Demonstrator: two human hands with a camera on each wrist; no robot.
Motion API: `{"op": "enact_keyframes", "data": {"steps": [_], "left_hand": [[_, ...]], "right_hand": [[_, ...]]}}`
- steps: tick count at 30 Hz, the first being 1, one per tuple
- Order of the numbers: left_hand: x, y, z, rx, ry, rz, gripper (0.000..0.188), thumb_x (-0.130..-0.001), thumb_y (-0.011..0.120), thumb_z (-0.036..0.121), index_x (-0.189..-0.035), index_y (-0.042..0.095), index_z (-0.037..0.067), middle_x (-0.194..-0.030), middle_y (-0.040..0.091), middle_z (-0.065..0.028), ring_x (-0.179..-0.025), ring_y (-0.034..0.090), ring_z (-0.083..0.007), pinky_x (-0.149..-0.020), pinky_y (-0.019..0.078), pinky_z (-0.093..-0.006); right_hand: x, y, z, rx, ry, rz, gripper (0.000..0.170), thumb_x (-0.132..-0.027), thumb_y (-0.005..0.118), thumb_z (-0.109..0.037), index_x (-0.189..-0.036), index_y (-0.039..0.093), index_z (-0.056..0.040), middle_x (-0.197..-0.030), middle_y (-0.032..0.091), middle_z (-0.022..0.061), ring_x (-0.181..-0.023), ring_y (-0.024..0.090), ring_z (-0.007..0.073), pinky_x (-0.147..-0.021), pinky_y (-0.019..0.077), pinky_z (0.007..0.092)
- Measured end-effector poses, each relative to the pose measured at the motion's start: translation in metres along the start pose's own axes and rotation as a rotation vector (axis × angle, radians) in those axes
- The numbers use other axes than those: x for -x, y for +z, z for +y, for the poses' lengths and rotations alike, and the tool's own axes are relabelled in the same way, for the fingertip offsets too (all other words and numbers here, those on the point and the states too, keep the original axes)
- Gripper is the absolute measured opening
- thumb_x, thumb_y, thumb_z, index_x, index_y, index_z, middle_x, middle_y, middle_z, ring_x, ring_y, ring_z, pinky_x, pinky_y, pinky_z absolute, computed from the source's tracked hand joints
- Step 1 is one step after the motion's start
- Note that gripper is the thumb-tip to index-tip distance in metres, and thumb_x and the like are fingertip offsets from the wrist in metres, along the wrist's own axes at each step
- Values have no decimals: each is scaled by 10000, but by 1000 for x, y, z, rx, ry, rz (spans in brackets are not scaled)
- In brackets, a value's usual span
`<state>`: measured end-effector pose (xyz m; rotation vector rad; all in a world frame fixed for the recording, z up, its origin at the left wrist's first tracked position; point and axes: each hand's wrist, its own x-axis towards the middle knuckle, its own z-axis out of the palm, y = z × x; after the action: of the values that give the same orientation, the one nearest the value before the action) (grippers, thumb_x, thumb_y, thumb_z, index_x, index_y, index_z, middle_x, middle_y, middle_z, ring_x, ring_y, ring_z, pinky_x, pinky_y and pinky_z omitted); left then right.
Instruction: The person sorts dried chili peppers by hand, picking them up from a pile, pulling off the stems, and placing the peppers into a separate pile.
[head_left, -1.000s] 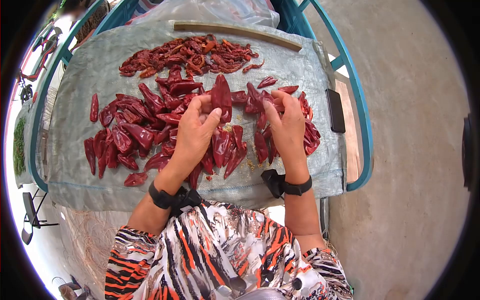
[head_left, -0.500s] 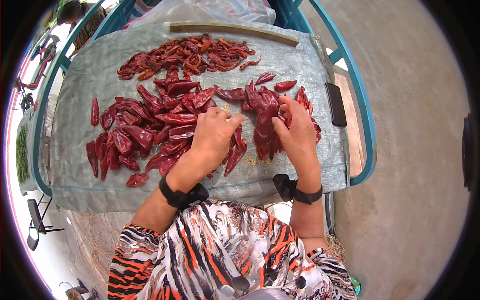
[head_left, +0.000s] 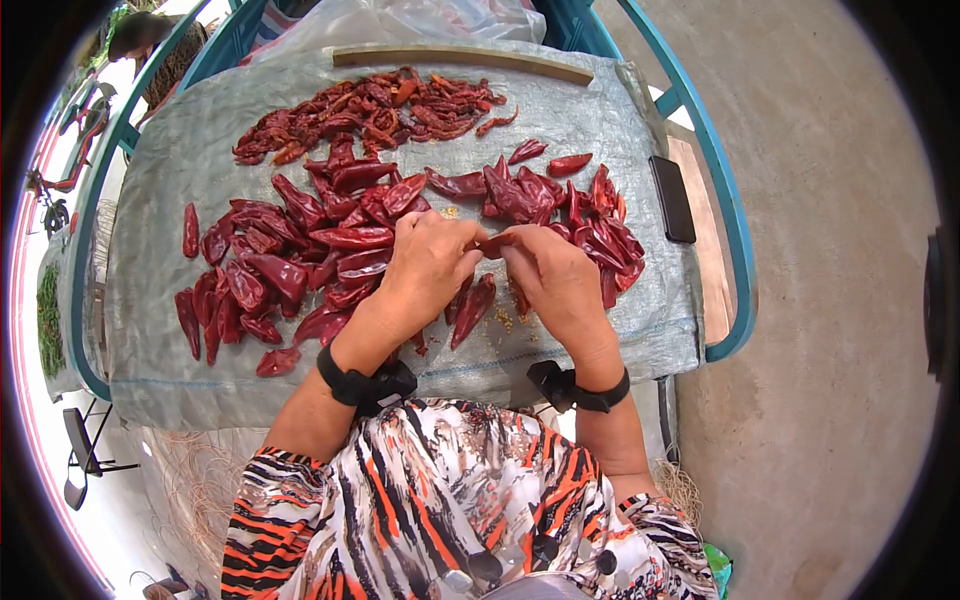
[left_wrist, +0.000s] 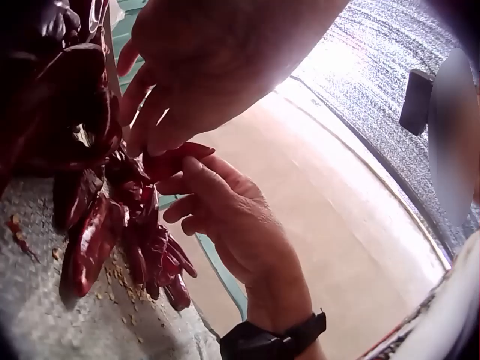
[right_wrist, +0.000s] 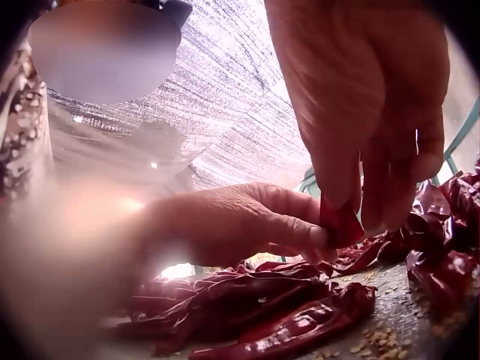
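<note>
Both hands meet over the middle of the sheet on one dried red chili pepper. My left hand pinches it from the left, with the back of the hand facing up. From the other side my right hand grips it between thumb and fingers. The left wrist view shows the chili's pointed end sticking out past the right thumb. In the right wrist view a red piece of the chili shows between the two hands' fingertips; the rest is hidden by fingers. Loose chilies lie just below the hands.
A large heap of glossy chilies lies left, a smaller heap right. Shrivelled chilies are spread at the back before a wooden strip. Pale seeds dot the grey sheet. A phone lies near the teal rail.
A second ago my left hand held a chili upright; it then lowered. My right hand moved from the right-hand chilies leftward and now meets the left hand at one chili.
</note>
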<state>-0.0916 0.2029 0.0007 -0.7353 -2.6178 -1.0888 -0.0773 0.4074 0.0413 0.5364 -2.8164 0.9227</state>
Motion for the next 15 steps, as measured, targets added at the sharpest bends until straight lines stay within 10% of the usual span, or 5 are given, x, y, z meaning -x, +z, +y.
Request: {"op": "enact_keyframes", "data": {"steps": [4,15], "left_hand": [[8,-5,7,-126,-34,11,501,-833,792,151,-1298,621,83,-1081,662,-109,-1115,570,-317,-1071,349,-491],[13,0,0,-248,-3,-184,664,-664,853,105,-1281,611,56,-1126,617,-106,-1176,530,-330,-1110,302,-538]], "right_hand": [[-2,-8,-8,36,136,220,140,-928,690,-136,-1065,678,-108,-1026,682,109,-907,689,358,-751,551,448],[25,25,-9,123,-43,-339,278,-818,733,-64,-1057,598,-102,-1071,610,110,-921,676,385,-771,556,481]]}}
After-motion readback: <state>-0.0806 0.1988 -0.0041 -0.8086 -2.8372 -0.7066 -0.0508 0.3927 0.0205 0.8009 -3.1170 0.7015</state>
